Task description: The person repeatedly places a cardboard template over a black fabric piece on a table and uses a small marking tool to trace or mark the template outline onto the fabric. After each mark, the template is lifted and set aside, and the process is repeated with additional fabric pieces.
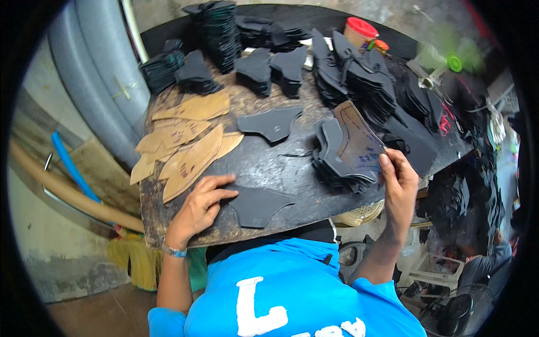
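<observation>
Dark, worn wood is forming the worktop (269,168), which is carrying every item listed here. Black cut pieces are lying in many stacks (359,78) along the far edge and the right side; the exact number of stacks cannot be told. Tan card templates (188,146) are fanning out in an overlapping group by the left edge, too overlapped to count. Two single black pieces are lying flat: one loose black piece (270,123) near the middle, and one black cut piece (257,205) at the near edge, shaped with a broad body and two pointed wings. One jar with a red lid (359,31) is standing at the far edge, with a smaller orange-capped container just beside it.

The left hand (199,208) is lying flat with fingers spread, its fingertips touching the near-edge black cut piece. The right hand (398,182) is pinching a brown-edged template sheet (359,143), tilted up against a low stack (337,160) near the right edge.
</observation>
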Tool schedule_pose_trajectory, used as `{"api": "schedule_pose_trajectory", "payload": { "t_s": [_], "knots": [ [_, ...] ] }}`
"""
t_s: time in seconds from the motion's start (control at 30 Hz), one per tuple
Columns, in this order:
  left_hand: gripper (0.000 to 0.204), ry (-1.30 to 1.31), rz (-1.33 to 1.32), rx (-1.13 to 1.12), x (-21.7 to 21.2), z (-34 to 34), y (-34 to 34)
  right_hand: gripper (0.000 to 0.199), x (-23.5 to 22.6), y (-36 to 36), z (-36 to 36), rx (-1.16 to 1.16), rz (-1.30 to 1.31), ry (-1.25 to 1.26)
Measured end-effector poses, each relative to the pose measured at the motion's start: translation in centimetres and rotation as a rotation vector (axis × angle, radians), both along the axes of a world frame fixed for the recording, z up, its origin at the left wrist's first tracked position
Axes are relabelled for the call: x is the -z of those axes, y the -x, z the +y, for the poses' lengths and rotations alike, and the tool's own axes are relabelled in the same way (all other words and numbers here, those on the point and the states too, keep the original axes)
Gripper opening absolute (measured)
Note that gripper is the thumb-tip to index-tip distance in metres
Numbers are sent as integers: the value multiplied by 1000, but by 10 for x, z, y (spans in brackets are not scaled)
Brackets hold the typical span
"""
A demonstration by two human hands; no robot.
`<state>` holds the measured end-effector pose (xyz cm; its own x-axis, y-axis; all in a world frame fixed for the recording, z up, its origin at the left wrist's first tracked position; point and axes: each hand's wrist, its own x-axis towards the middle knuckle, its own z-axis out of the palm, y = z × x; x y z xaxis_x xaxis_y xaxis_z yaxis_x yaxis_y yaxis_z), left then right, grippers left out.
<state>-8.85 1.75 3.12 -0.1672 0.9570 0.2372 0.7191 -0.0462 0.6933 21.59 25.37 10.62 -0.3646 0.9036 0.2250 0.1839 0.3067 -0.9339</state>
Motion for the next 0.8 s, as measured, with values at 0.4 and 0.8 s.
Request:
{"api": "schedule_pose_trajectory", "payload": {
  "t_s": [0.4,0.8],
  "knots": [
    [29,-82,248,-478,12,-33,-63,20,71,97,-73,-526,-349,98],
    [32,-146,242,-529,24,-31,-57,16,73,101,-80,-526,-498,-164]
  ]
}}
